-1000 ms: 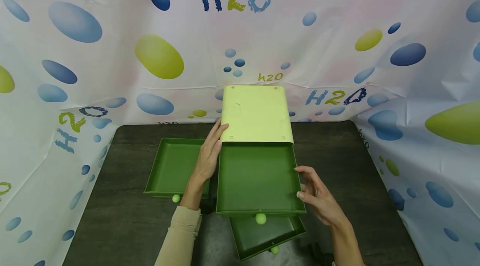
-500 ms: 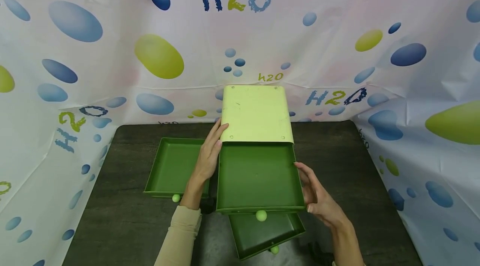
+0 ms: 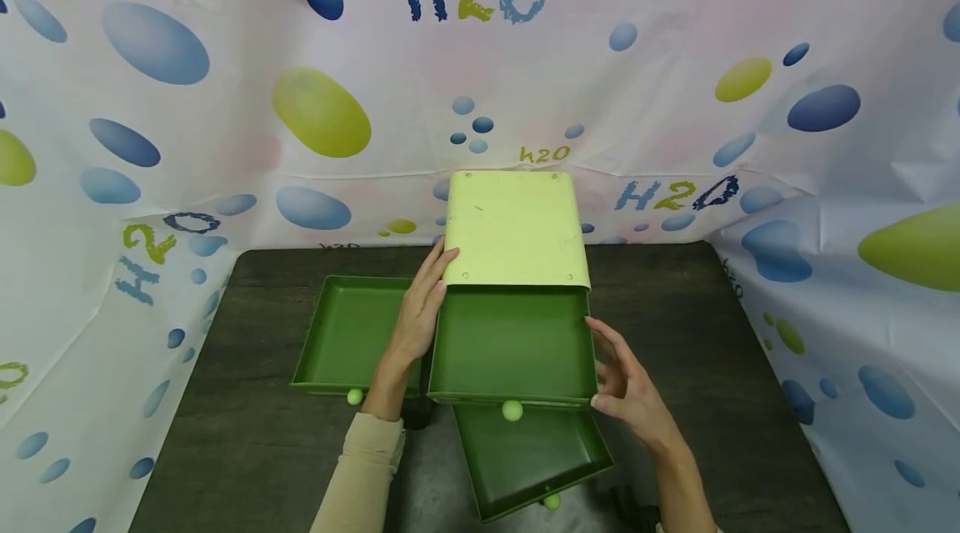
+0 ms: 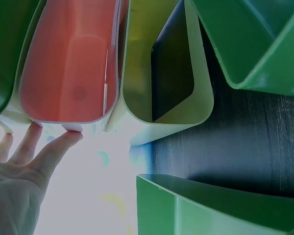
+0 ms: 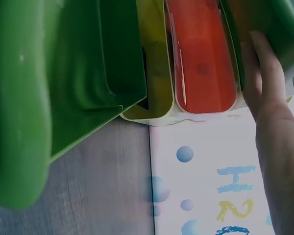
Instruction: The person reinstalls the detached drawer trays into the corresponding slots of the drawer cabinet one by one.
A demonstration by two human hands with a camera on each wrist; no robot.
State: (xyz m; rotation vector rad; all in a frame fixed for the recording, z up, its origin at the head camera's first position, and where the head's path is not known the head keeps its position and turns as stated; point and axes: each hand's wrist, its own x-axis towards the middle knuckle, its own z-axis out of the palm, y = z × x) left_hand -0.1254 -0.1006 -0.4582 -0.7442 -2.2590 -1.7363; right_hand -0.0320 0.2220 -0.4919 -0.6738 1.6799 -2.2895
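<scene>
A pale yellow drawer cabinet (image 3: 517, 224) stands at the table's back. From its top slot a green drawer (image 3: 513, 349) with a light green knob sticks out toward me. My left hand (image 3: 416, 316) rests its fairly straight fingers against the cabinet's left side. At the drawer's right side, my right hand (image 3: 630, 391) grips the edge, thumb at the front corner and fingers along the wall. In the right wrist view its fingers (image 5: 272, 73) lie on the drawer's outside. Below the drawer, the cabinet shows a middle red compartment (image 4: 71, 63) and a yellow-walled slot (image 4: 137, 63).
A second green drawer (image 3: 356, 333) lies left of the cabinet, partly behind my left arm. Another green drawer (image 3: 525, 458) sits askew in front, under the protruding one. All stand on a dark wood table (image 3: 712, 349). A printed white curtain (image 3: 420, 66) hangs behind and at both sides.
The green drawer has slid farther into the cabinet, its front edge now nearer the slot and slightly left. My right hand has shifted its thumb to the front corner. My left hand stays put.
</scene>
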